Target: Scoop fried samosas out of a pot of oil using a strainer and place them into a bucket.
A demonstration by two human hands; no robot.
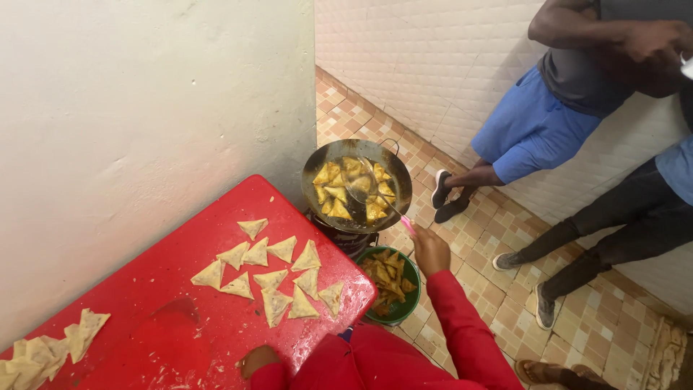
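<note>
A: Far left, on the red table [180, 289]?
B: Heap of pale folded dough triangles [43, 354] at the near left corner. Flour specks and crumbs scattered over the red top.

A: Further along?
B: Loose cluster of raw triangles [271, 278], pale cream, flat, sharp-cornered, lying side by side near the table's right edge. Some touching, some just apart.

A: Left hand [256, 359]?
B: Resting on the table at the near edge, red sleeve behind. Fingers curled under, holding nothing visible; whether clenched tight, cannot tell.

A: Beyond the table?
B: Dark round pan [356, 185] on a burner, just past the table's far right corner. Inside, golden-yellow triangles [336, 195] floating in oil, deeper in colour than the raw ones, glossy. Wire skimmer [361, 184] dipped among them, long handle slanting down to the right.

A: Right hand [429, 249]?
B: Fingers closed around the pink end of the skimmer handle, arm in a red sleeve stretched over the floor.

A: Below that hand?
B: Green bowl [404, 303] on the tiled floor, just beside the table, filled with browned fried pieces.

A: Far right?
B: Two other people standing against the white tiled wall, one in blue shorts, one in dark trousers.
</note>
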